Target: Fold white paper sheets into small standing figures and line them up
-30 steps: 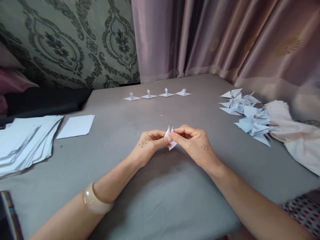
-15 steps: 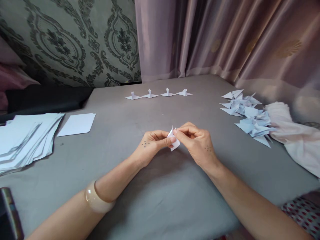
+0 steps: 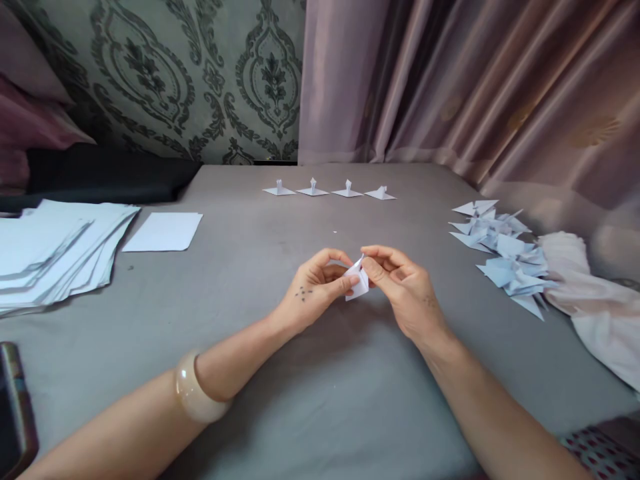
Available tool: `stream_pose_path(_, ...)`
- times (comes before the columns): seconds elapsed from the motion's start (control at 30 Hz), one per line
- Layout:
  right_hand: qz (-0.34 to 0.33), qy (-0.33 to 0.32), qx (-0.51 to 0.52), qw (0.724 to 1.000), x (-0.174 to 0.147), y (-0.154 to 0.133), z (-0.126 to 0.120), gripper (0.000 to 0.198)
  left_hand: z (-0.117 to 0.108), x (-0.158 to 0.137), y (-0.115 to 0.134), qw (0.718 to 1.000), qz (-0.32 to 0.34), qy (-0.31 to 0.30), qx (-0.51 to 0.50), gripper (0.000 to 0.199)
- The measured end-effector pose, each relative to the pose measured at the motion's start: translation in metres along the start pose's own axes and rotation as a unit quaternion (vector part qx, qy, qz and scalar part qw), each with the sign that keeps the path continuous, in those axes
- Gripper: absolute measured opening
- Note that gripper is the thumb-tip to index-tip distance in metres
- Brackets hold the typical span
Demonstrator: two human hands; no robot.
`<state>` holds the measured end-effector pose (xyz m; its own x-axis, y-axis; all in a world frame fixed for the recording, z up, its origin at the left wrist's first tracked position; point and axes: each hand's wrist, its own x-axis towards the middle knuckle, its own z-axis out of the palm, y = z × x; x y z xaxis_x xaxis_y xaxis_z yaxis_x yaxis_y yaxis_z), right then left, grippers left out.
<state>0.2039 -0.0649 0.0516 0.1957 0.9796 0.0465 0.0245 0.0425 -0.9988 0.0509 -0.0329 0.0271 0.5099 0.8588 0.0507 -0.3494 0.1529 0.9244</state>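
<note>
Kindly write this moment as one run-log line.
left hand: pinching folded paper | right hand: at paper's upper tip | beyond: four folded pieces

Two hands (image 3: 311,291) (image 3: 409,293), one held paper (image 3: 361,289), four lined-up paper figures (image 3: 349,192)

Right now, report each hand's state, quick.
Left hand: closed, holding the folded white paper between thumb and fingers.
Right hand: at the folded white paper's upper tip; whether closed on it cannot be told.

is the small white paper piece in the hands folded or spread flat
Folded: the small white paper piece shows angled faces and narrows to a point at its top.
</note>
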Motion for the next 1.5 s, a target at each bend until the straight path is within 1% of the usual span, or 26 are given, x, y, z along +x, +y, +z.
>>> stream_pose_path(0.07,0.014,-0.019,-0.001,1.000,-0.001,0.000,0.000,0.028,-0.001,-0.001,-0.001,1.000,0.008,-0.003,0.006,0.025)
stream_pose_path(0.17,0.030,-0.030,-0.002,0.999,-0.002,0.000,0.002,0.022,-0.001,-0.001,-0.002,1.000,0.013,-0.005,0.007,0.024)
stream_pose_path(0.27,0.022,-0.021,-0.003,1.000,-0.002,0.001,0.003,0.018,0.000,-0.001,-0.003,1.000,0.026,-0.007,0.006,0.020)
stream_pose_path(0.37,0.014,-0.007,-0.014,1.000,-0.002,0.002,0.003,0.018,0.001,0.000,-0.003,0.999,0.035,0.002,0.003,0.018)
stream_pose_path(0.47,0.007,0.006,-0.024,1.000,-0.001,0.002,0.003,0.018,0.002,0.000,-0.001,0.999,0.026,0.019,0.016,0.019)
stream_pose_path(0.7,-0.014,0.017,-0.041,0.999,-0.002,0.002,0.006,0.011,0.004,-0.001,0.004,0.997,-0.004,0.070,0.037,0.022)
stream_pose_path(0.83,-0.041,0.023,-0.049,0.998,-0.002,0.005,0.008,0.012,0.005,-0.001,0.005,0.996,-0.018,0.082,0.040,0.024)
stream_pose_path(0.97,-0.056,0.027,-0.040,0.997,-0.003,0.005,0.008,0.013,0.005,-0.001,0.006,0.996,-0.029,0.080,0.040,0.024)
stream_pose_path(1.07,-0.033,0.009,-0.026,0.999,-0.003,0.002,0.006,0.009,0.004,-0.002,0.007,0.996,-0.035,0.073,0.037,0.024)
stream_pose_path(1.13,-0.019,0.002,-0.021,1.000,-0.003,0.000,0.005,0.012,0.004,-0.002,0.007,0.996,-0.035,0.068,0.033,0.023)
stream_pose_path(1.33,-0.024,0.025,-0.038,0.999,-0.002,0.000,0.005,0.013,0.002,-0.003,0.001,0.998,0.002,0.050,0.024,0.021)
stream_pose_path(1.5,-0.041,0.048,-0.038,0.997,-0.001,0.002,0.007,0.009,0.002,-0.002,0.000,0.998,-0.002,0.057,0.037,0.018)
